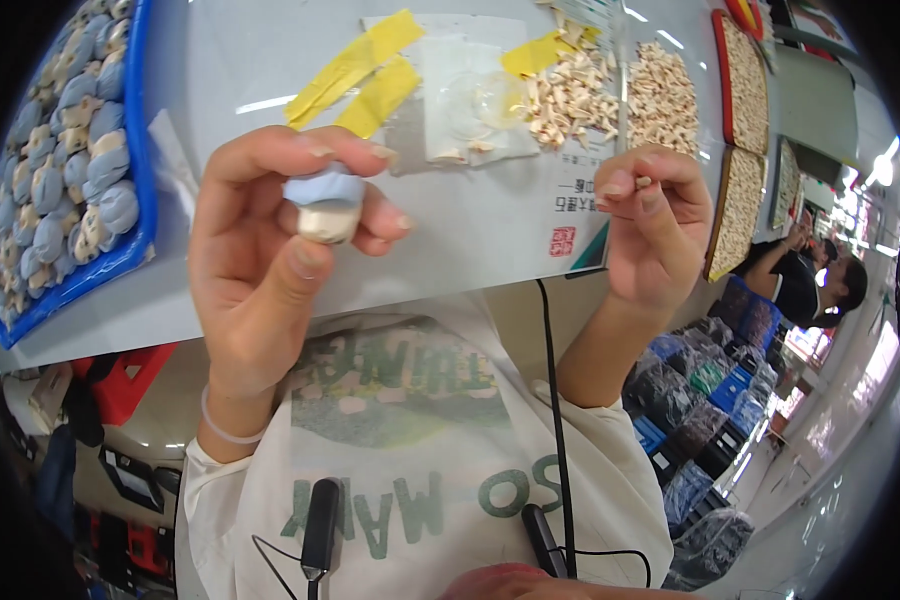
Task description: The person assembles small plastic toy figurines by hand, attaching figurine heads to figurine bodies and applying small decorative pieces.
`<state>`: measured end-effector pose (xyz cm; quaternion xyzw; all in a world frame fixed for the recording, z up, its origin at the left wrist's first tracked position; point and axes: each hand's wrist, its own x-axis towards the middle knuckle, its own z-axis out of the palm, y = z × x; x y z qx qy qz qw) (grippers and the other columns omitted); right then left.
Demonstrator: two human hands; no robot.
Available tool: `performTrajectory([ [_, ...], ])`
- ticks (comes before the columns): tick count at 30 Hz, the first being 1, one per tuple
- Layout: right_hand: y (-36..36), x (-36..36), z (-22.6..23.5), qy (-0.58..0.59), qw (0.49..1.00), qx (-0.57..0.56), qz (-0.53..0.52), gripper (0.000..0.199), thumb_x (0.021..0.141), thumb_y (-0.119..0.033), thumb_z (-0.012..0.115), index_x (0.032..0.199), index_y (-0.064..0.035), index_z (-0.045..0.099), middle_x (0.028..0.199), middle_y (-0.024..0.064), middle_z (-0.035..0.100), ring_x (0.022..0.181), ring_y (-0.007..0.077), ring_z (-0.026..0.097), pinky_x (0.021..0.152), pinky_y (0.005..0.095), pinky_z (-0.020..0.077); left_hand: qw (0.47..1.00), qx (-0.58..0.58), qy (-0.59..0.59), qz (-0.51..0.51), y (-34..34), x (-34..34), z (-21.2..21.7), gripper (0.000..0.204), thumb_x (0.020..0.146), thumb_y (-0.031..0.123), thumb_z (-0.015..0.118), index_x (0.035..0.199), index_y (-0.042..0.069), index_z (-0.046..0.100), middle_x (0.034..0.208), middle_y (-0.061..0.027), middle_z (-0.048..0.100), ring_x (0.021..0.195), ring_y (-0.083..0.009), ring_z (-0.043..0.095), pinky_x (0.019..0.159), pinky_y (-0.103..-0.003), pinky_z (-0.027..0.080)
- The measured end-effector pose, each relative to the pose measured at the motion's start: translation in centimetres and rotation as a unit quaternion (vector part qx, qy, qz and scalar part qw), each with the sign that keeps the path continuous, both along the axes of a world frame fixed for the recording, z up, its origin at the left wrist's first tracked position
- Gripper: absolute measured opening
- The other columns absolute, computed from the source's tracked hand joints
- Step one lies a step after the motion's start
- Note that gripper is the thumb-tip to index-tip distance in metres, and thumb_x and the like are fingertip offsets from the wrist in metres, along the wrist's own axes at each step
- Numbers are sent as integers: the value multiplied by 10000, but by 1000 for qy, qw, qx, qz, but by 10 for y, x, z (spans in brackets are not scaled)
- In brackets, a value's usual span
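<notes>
My left hand [250, 260] holds up a small figurine head [327, 205], pale blue on top and cream below, between thumb and fingers. To its right my right hand [662, 225] pinches a tiny cream piece [644, 183] between thumb and forefinger. Both hands are raised over the near part of the white table [460, 235]. Beyond them lie a loose pile of small cream pieces [575, 100] and a second pile [662, 95] to its right. A whitish square sheet [450, 75] with a clear, shiny patch on it lies left of the piles.
At the far left a blue tray [142, 150] holds many blue-and-cream heads. Yellow tape strips [355, 65] cross the table. Red [722, 80] and brown [715, 235] trays of cream pieces line the right edge. A black cable [553, 380] hangs before me. Another person [810, 285] sits far right.
</notes>
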<state>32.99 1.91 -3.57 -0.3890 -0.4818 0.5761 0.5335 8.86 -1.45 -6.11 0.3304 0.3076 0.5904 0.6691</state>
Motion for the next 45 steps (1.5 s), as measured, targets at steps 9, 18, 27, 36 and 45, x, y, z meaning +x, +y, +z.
performTrajectory([
  [9, 1, 2, 3, 58, 997, -8, 49, 144, 822, -65, 507, 902, 54, 524, 748, 94, 521, 682, 161, 472, 628, 256, 365, 1000, -9, -16, -16, 3, 0, -2, 430, 841, 225, 547, 1171, 27, 356, 1093, -121, 436, 815, -133, 475, 709, -196, 403],
  [18, 3, 14, 7, 35, 999, 14, 37, 130, 892, -117, 439, 952, -3, 444, 711, 141, 552, 643, 188, 517, 634, 273, 404, 998, -25, -28, -41, 4, -2, -2, 457, 850, 217, 529, 1193, -2, 321, 1119, -160, 446, 825, -140, 490, 734, -208, 423],
  [27, 4, 17, 6, 81, 996, -8, 42, 133, 843, -136, 537, 938, -56, 489, 797, 116, 567, 695, 180, 510, 654, 278, 396, 998, -53, -26, -38, 4, -2, -2, 486, 836, 218, 554, 1199, -2, 317, 1119, -165, 451, 824, -142, 496, 735, -199, 431],
  [36, 8, 26, 4, 117, 992, 7, 44, 156, 794, -131, 605, 912, -78, 518, 768, 47, 523, 699, 147, 464, 627, 265, 341, 997, -68, -31, -29, 5, -3, 0, 504, 829, 215, 565, 1212, 5, 314, 1126, -160, 448, 825, -142, 500, 726, -191, 440],
  [45, 7, 31, 4, 143, 987, -15, 75, 185, 796, -131, 606, 915, -73, 477, 774, 83, 563, 665, 184, 533, 585, 271, 416, 997, -60, -24, -32, 5, -3, -1, 500, 837, 231, 552, 1213, 3, 313, 1121, -162, 438, 825, -135, 510, 728, -181, 447],
])
